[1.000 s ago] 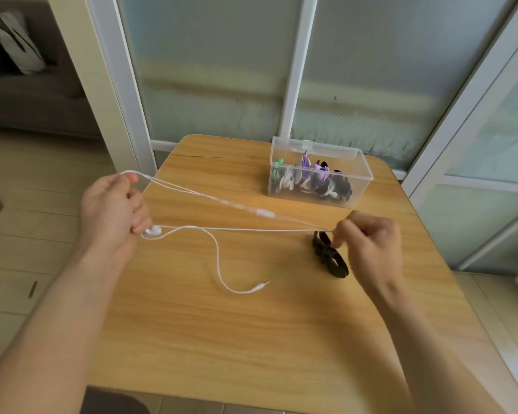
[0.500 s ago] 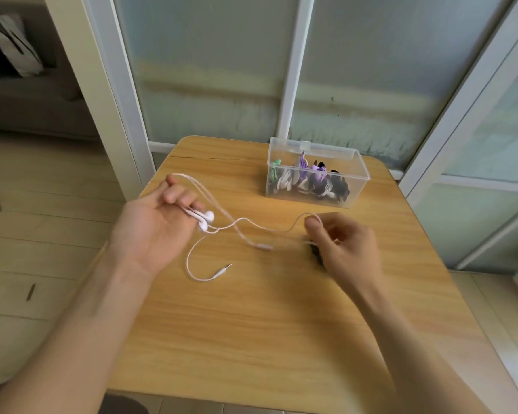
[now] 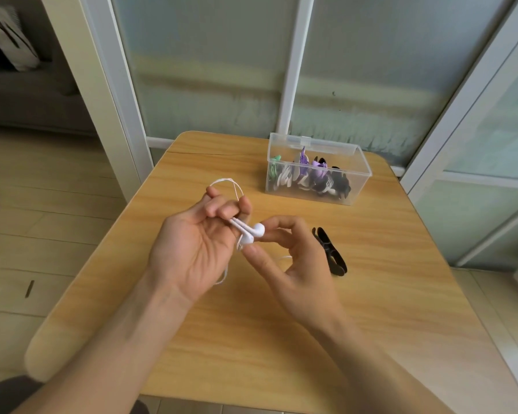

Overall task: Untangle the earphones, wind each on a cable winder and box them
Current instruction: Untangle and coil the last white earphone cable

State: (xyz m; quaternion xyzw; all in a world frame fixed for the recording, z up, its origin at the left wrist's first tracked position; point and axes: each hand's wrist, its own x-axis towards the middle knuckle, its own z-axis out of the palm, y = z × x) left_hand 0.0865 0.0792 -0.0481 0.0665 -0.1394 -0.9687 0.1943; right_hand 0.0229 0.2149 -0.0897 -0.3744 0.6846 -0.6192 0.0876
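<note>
Left hand [image 3: 198, 249], palm up, fingers curled, grips the stems of the white earphones [image 3: 253, 233]; both buds stick out toward the right hand [image 3: 293, 258]. Right thumb and forefinger are bent close at the buds; contact cannot be made out. A cable loop rises behind the left fingers; more cable hangs below the palm, above the wooden table [image 3: 251, 339]. Black cable winder [image 3: 331, 252] lies on the table just right of the right hand. Clear box [image 3: 317, 170], holding wound earphones, stands at the far edge.
</note>
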